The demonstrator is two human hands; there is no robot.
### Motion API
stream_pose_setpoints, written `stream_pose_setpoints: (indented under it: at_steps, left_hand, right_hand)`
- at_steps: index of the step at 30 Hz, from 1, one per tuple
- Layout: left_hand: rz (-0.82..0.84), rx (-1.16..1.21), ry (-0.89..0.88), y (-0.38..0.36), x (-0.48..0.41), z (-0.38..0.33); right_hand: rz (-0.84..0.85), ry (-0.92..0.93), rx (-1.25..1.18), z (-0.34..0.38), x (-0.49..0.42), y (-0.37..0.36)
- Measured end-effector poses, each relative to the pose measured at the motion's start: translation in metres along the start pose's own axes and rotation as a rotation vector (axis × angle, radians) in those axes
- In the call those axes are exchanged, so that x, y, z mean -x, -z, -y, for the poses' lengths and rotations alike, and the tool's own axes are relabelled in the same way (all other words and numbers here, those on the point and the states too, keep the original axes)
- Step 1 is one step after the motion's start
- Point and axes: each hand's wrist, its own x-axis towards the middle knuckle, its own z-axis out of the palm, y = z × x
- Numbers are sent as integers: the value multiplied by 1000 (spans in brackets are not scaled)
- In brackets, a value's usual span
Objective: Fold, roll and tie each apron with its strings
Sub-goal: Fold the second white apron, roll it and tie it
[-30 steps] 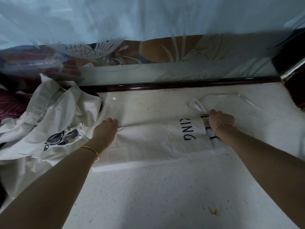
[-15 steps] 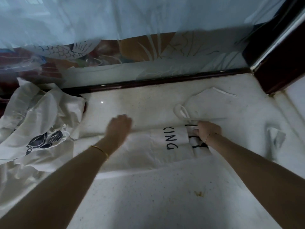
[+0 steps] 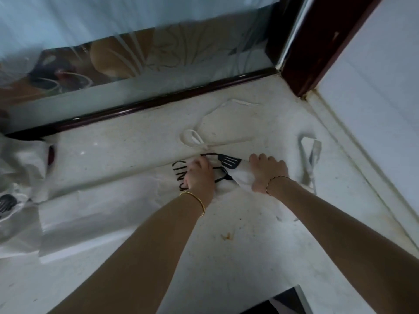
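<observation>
The white apron (image 3: 108,200) lies folded in a long strip on the worktop (image 3: 226,257), w/ its strings (image 3: 195,140) loose just behind it. L hand (image 3: 200,175) & R hand (image 3: 267,172) are close together at its right end, each grip clenched on the bunched cloth. More aprons (image 3: 20,173) are piled at the far left.

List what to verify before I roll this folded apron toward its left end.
1. Grip on the starting end: left hand and right hand both hold the right end of the apron: ok.
2. Strip folded flat: it lies long and even to the left: ok.
3. Strings free: they lie loose on the counter beyond the far edge: ok.
4. Roll tight and straight: hands cover it: cannot tell.
5. Left end free of the apron pile: cannot tell.
6. Stain apart from the cloth: ok.
</observation>
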Motion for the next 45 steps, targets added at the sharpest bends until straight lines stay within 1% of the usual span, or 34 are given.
stream_pose_setpoints:
  at_steps: [2,4,6,8,11,13,15,17,19,20,21,22,24,26,27,28,29,30,32,34,37,39,40,42,43,44,45]
  left_hand:
    - [4,-80,19,0,0,-4]
    - [9,-124,45,4,1,-9]
    - [2,-142,87,6,2,-13]
    - [-7,-181,106,5,2,-15]
    - [-48,-262,110,2,3,-17]
    - [-55,-294,118,-1,3,-19]
    - [-58,-292,125,-4,3,-21]
    - [-50,-306,133,-4,3,-23]
    - [-37,-326,136,-3,4,-25]
    - [-25,-328,143,-1,5,-27]
    - [-20,-323,142,0,5,-28]
    - [-21,-312,130,-1,2,-27]
    - [-46,-271,82,-6,-8,-21]
    - [-61,-253,4,-9,-17,-12]
    - [-53,-244,-19,-9,-19,-8]
    - [-40,-223,-29,-9,-20,-5]
    - [-29,-199,-31,-9,-20,-4]
    - [-33,-179,-34,-8,-19,-4]
    - [-45,-172,-28,-11,-20,-5]
    - [-40,-157,-13,-13,-22,-4]
    - [-32,-166,-24,-14,-22,-5]
    - [-41,-168,-37,-12,-20,-4]
    - [-41,-165,-40,-11,-19,-4]
    - [-51,-168,-55,-12,-21,-3]
    - [-54,-177,-64,-13,-23,-2]
    - [-50,-187,-69,-14,-24,-2]
    - [-54,-194,-72,-15,-25,-1]
  right_hand:
    - [34,-47,-47,-15,4,-2]
    - [120,-93,-149,-34,3,1]
    - [154,-133,-128,-51,-1,9]
    - [58,-181,-4,-68,-5,24]
    - [-165,-208,187,-86,-14,59]
    - [-327,-169,241,-90,-20,79]
    - [-448,-126,238,-92,-27,87]
    - [-477,-130,244,-98,-30,84]
    - [-403,-189,279,-106,-30,70]
    - [-349,-204,281,-108,-30,58]
    - [-329,-194,263,-108,-29,45]
    - [-339,-165,234,-105,-27,33]
    - [-435,-62,142,-96,-23,13]
    - [-538,92,63,-85,-23,-1]
    - [-523,185,25,-78,-24,-7]
    - [-461,258,-11,-70,-24,-13]
    - [-373,285,-47,-62,-24,-20]
    - [-292,273,-77,-57,-24,-27]
    - [-177,181,-65,-55,-26,-42]
    - [-94,74,18,-64,-28,-53]
    - [-29,-127,-30,-78,-31,-53]
    - [-22,-205,-72,-74,-32,-44]
    - [-79,-193,-85,-68,-31,-39]
    - [-208,-43,-131,-53,-29,-35]
    - [-219,58,-152,-47,-26,-38]
    - [-193,122,-151,-44,-23,-44]
    - [-157,126,-134,-46,-21,-51]
